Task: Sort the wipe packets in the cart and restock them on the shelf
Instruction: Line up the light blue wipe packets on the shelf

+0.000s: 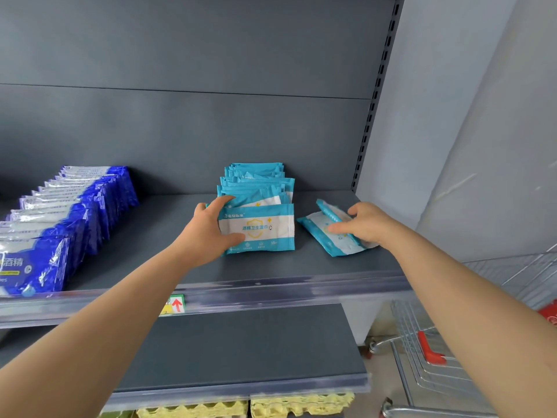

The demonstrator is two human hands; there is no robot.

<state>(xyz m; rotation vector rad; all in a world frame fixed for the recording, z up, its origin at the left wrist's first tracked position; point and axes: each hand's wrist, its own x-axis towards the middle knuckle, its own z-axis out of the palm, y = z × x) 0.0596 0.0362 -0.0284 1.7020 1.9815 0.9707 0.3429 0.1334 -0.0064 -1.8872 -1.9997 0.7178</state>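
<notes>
Two grasps mid-frame — left hand (211, 227) grips the row's front packet (265, 229), right hand (366, 224) clasps loose packets (315, 229); cart (429, 349) cropped lower right.

Blue row (60, 224): cut by the left edge, nearest print partly lost. Teal row (256, 179): rear packets show only their tops behind the front packet (265, 227), whose small print is unreadable. Left hand (211, 230) covers its left end. Right hand (366, 224) hides the right ends of the loose packets (334, 244); count unclear. Tag (175, 303) is half behind the arm. Cart (429, 348) and egg trays (301, 405) are cut by the frame.
</notes>
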